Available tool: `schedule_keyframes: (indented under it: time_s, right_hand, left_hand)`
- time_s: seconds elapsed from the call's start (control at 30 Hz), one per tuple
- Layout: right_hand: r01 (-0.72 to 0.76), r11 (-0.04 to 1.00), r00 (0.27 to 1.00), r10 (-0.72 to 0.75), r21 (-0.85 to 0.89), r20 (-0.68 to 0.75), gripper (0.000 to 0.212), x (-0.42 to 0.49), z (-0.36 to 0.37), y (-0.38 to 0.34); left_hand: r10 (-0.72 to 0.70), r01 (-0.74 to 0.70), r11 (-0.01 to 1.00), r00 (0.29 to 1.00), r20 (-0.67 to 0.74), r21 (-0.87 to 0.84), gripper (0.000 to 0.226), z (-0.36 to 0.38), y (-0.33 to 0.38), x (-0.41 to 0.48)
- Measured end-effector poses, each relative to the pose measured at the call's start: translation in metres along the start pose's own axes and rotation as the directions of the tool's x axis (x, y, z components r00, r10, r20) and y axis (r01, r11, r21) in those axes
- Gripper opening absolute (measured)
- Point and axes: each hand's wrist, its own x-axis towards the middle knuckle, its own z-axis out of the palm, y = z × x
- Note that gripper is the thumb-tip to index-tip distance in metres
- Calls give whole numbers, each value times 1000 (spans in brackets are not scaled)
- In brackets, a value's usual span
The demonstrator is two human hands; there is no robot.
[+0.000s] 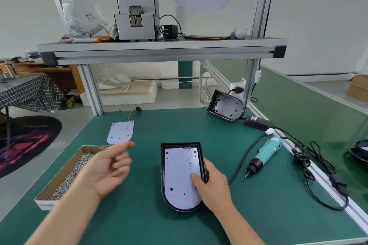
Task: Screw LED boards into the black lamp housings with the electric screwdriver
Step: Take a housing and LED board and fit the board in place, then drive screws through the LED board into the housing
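Bench layout, clock read from the housing (pixel 163 177) at mid-table (pixel 199 129).
A board (pixel 179 177) lies in the housing; the right hand (pixel 212 187) grips its 3 o'clock edge, thumb on the board. The left hand (pixel 107 171) hangs at 9, between the housing and the screw box (pixel 65 175). A spare board (pixel 120 132) lies at 10, a second housing (pixel 226 105) stands tilted at 1, and the screwdriver (pixel 264 156) lies at 3. Behind, at 12, a shelf (pixel 159 48) carries a feeder (pixel 137 16).
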Motion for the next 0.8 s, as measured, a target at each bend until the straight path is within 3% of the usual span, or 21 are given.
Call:
schedule_keyframes:
  time_s: [0.1, 0.2, 0.43, 0.6, 0.8]
  right_hand:
    - [-17, 1000, 1000, 17, -5, -5, 53, -1, 0, -3]
    - [-27, 999, 1000, 27, -18, -13, 52, -2, 0, -5]
    - [32, 999, 999, -32, 0, -29, 40, -6, -2, -7]
    - [77, 997, 994, -76, 9, -72, 15, -9, -2, -6]
    - [67, 995, 985, -54, 77, -164, 28, -14, -5, -10]
  left_hand:
    - [-142, 169, 971, 977, 156, -172, 10, 50, -34, -7]
    - [-180, 222, 953, 962, 203, -207, 9, 82, -65, -2]
    - [-192, 201, 956, 979, 60, -215, 19, 88, -107, 33]
    - [-154, 157, 970, 988, 32, -184, 16, 79, -117, 45]
    - [-152, 150, 987, 988, -27, -55, 14, 84, -119, 50]
